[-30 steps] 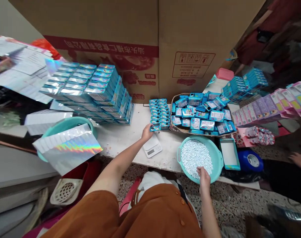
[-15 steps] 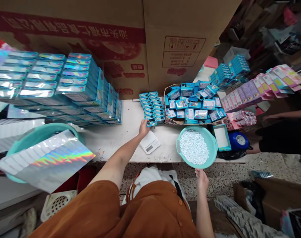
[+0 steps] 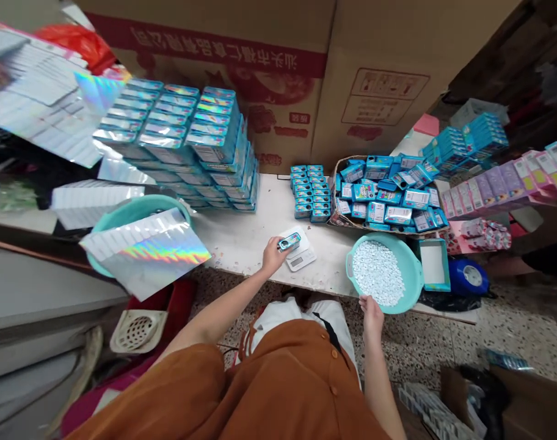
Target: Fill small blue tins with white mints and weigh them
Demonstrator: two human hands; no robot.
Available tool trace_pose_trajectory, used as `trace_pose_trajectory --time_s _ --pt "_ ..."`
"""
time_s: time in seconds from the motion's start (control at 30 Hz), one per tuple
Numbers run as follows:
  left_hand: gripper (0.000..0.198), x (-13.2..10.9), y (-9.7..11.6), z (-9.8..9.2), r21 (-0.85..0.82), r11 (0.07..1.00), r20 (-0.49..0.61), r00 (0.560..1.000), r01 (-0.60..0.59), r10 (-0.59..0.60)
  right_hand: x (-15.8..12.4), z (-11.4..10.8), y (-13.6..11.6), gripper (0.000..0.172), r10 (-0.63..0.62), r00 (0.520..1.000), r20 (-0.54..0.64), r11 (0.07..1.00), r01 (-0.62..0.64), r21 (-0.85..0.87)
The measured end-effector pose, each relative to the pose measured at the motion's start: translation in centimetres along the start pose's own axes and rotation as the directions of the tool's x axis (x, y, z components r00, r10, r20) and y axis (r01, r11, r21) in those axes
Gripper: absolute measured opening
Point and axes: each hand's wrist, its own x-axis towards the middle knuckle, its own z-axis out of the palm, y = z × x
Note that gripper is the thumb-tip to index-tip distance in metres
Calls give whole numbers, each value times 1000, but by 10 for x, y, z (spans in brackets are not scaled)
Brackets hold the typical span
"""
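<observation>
My left hand (image 3: 273, 255) is shut on a small blue box (image 3: 289, 242), holding it just over a white digital scale (image 3: 300, 259) on the white table. Behind the scale stand neat rows of matching small blue boxes (image 3: 310, 192). My right hand (image 3: 371, 313) is at the near rim of a teal basin (image 3: 413, 275) heaped with white tablets (image 3: 377, 272). Its fingers are bunched against the rim, and any grip is hard to make out.
A tall stack of foil-wrapped blue boxes (image 3: 191, 143) fills the table's left side. To the right, a shallow cardboard tray (image 3: 338, 211) holds loose blue boxes. A holographic foil sheet (image 3: 148, 253) lies over another teal basin (image 3: 136, 212). Large cartons (image 3: 260, 67) stand behind.
My left hand has carried a small blue box from the end of the rows to above the scale. My right hand has left the tablets for the basin rim.
</observation>
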Motion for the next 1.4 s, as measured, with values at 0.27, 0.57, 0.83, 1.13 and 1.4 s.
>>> trace_pose_trajectory --time_s 0.27,0.57,0.83,1.13,1.4 --pt "30 -56 9 3 -74 987 -186 970 146 -158 49 16 -20 41 -68 981 180 991 88 -105" --pt "27 -82 40 19 -80 968 -258 933 237 -250 101 32 -20 42 -73 913 402 979 143 -147" --pt "31 -63 47 46 -37 979 -198 959 199 -202 127 14 -21 42 -39 925 378 981 106 -160" --pt "36 18 59 67 66 989 -190 975 132 -118 144 -35 3 43 15 975 223 987 21 -160" --pt "36 11 40 61 83 962 -265 937 259 -229 133 -48 21 42 94 977 191 973 -49 -226"
